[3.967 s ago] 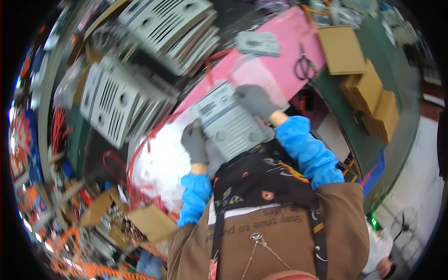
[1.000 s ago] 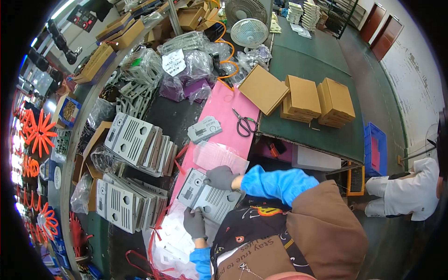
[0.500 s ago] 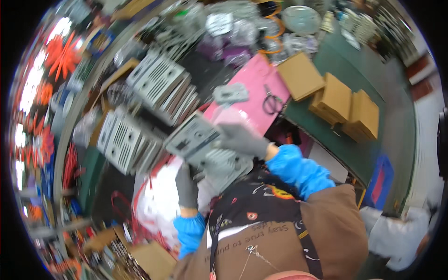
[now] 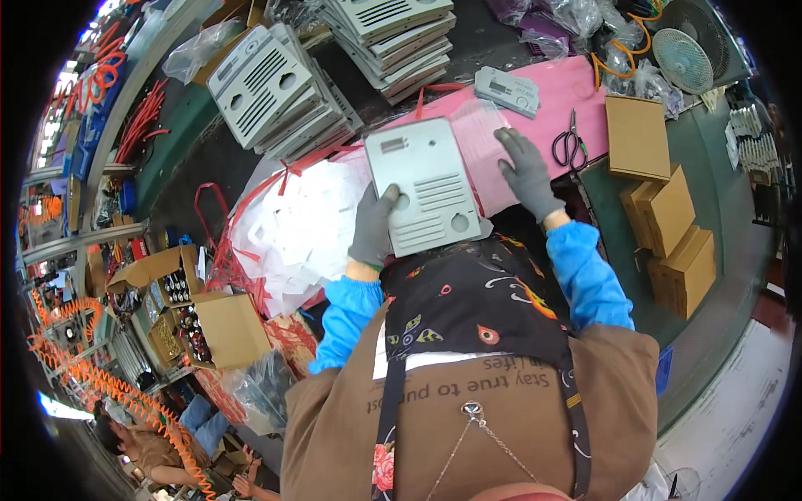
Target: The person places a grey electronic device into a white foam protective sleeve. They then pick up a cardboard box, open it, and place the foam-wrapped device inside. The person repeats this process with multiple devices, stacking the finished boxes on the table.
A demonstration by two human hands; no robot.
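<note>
A flat, light grey panel (image 4: 416, 171) with rows of slots, a small rectangular window and a round hole lies face up in front of me. Gripping its left edge, my left hand (image 4: 373, 224) in a grey glove has its thumb on top; the fingers underneath are hidden. My right hand (image 4: 528, 175), gloved too, is off the panel to the right, fingers spread over a thin pink foam sheet (image 4: 487, 150). I see nothing in it. White paper-like cut pieces (image 4: 302, 215) lie piled left of the panel.
Two stacks of similar panels (image 4: 261, 88) stand at the far left. Beyond my right hand are a small grey device (image 4: 507, 90) and black-handled scissors (image 4: 571, 144) on pink sheeting. Cardboard boxes (image 4: 639, 138) line the right side; an open carton (image 4: 230, 330) sits lower left, near another person (image 4: 159, 447).
My right hand has come away from the panel and opened to its right. My left hand has moved onto the panel's left edge. The whole view has turned and is sharper.
</note>
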